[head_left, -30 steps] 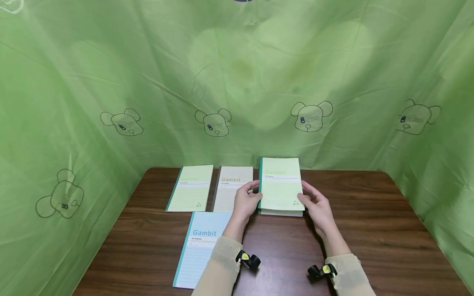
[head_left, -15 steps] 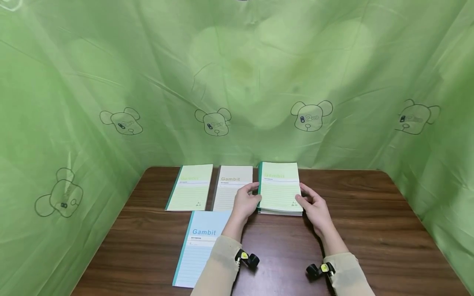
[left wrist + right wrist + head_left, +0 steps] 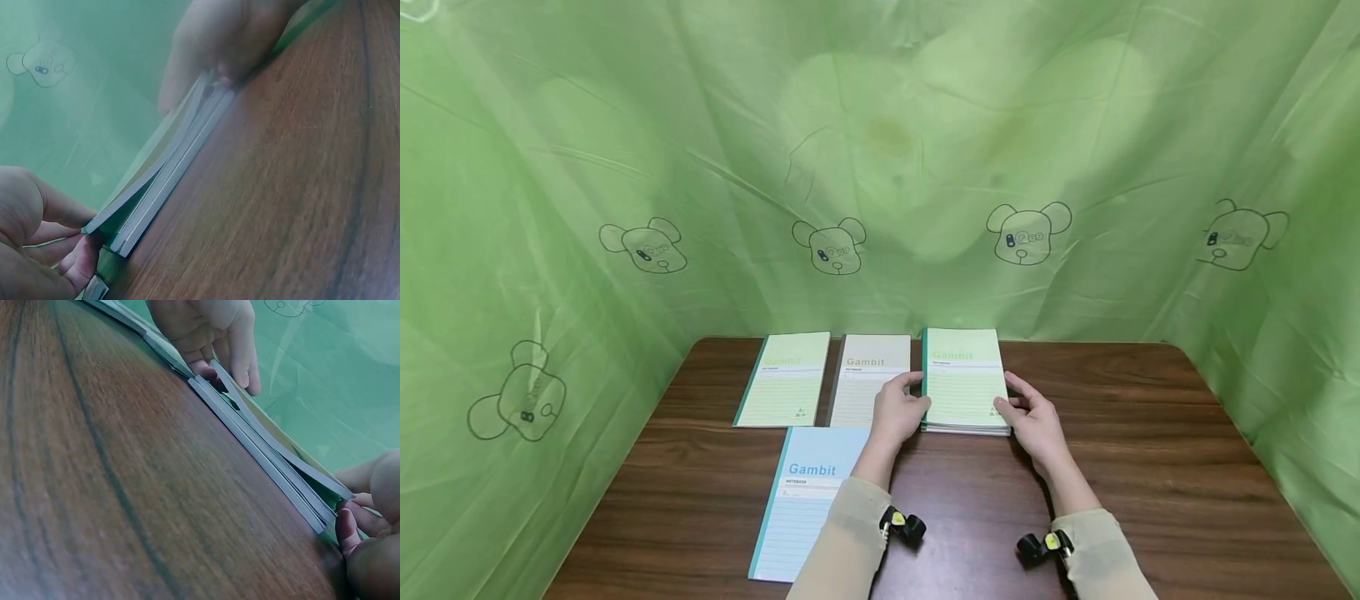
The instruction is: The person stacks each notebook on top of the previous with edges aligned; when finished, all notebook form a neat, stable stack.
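Observation:
A green Gambit notebook (image 3: 964, 379) with a dark green spine lies over a small stack of notebooks (image 3: 169, 178) at the far middle of the table. My left hand (image 3: 898, 408) pinches its left edge between thumb and fingers; my right hand (image 3: 1036, 421) holds the right edge. In both wrist views the top notebook's near edge (image 3: 275, 444) bows: its two ends are raised while the middle sags towards the stack. Covers of the lower notebooks are hidden.
Left of the stack lie a grey Gambit notebook (image 3: 872, 354) and another green one (image 3: 786, 379). A blue notebook (image 3: 808, 500) lies nearer, partly under my left forearm. Green curtain (image 3: 925, 167) hangs behind the brown wooden table (image 3: 1150, 433).
The green notebook has come down and slightly towards me, more in line with the stack beneath. Both hands have moved slightly with it, keeping their hold.

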The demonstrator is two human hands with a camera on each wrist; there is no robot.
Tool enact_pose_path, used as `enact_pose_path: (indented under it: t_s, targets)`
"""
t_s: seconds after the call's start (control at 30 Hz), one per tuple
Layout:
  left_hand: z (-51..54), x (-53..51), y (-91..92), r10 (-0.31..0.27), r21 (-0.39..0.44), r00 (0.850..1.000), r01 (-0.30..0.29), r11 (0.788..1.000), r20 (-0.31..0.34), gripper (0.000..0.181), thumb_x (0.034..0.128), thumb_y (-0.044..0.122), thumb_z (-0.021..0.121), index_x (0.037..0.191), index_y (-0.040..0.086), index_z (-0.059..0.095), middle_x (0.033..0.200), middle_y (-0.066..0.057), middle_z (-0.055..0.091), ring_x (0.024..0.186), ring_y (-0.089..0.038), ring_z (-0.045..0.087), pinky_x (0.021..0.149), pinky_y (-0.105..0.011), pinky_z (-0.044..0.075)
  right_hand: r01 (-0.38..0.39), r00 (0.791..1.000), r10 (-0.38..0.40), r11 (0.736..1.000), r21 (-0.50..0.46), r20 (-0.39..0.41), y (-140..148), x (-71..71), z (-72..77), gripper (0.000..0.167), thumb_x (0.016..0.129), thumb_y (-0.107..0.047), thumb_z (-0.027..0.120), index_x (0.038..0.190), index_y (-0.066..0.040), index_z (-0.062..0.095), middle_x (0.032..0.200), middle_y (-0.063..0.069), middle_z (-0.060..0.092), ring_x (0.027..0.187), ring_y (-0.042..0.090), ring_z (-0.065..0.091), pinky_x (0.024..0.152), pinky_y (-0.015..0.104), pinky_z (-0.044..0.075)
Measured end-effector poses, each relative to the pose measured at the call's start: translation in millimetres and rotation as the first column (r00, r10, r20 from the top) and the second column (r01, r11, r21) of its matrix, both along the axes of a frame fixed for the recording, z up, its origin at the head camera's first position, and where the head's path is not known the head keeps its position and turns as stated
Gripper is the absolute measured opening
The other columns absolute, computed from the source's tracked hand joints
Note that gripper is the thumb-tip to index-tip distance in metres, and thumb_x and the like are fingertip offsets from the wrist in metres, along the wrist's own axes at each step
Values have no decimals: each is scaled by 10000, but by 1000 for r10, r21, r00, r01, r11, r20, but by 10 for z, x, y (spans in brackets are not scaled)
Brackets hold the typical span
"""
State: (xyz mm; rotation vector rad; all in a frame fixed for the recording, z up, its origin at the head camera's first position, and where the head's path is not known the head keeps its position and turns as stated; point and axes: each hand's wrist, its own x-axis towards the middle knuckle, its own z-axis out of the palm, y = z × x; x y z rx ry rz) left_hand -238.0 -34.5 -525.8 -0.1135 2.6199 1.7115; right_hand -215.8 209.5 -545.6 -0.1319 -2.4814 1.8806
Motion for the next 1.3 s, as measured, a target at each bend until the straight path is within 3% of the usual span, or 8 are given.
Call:
enact_pose_path:
  t_s: [0.07,0.23,0.4,0.63,0.9,1.3]
  targets:
    - [-3,-6,0,2,-45,1000,-3,999,-12,459,927,33,760,1385,60,737,905,-93,781,700,-103,672,636,-281,528,-3,1000,3,1000,2,-4,-1,-1,-4,636,1069,-139,724,1646,-45,474,1624,169,540,1112,129,602,837,122,492]
    - [-27,-16,2,12,-102,999,-17,995,-45,417,916,35,781,1331,62,765,1074,-86,787,810,-102,704,729,-320,588,0,1000,0,1000,-4,-8,-3,4,-12,642,1060,-113,726,1640,-17,468,1610,198,546,1091,117,623,837,114,498]
    - [-57,-32,20,18,-124,998,-24,992,-52,413,893,20,780,1305,56,773,1079,-63,791,839,-91,694,758,-321,588,11,1000,-11,1000,16,-28,-14,1,-25,632,1045,-95,735,1615,17,487,1584,222,569,1177,213,616,854,106,483]
    - [-53,-19,41,9,-125,998,-17,992,-64,395,914,-5,755,1308,15,764,1129,-98,805,892,-117,736,797,-325,621,1,998,6,994,112,-59,-11,-17,-53,595,1039,-75,729,1587,26,520,1515,239,626,1262,363,643,885,83,470]
    - [-22,15,50,16,-130,996,-28,991,-91,335,896,-32,736,1219,26,801,1108,-101,808,921,-153,757,833,-341,631,-9,997,22,982,188,-67,1,-6,-38,570,1053,-95,714,1587,-2,538,1486,234,652,1272,374,669,932,103,462]
    - [-53,8,58,20,-126,996,-30,992,-83,347,914,-24,733,1248,46,794,1127,-86,805,933,-135,755,845,-342,632,-6,999,14,978,207,-38,-18,17,-4,564,1071,-119,698,1600,-23,530,1438,253,664,1237,353,665,939,157,470]
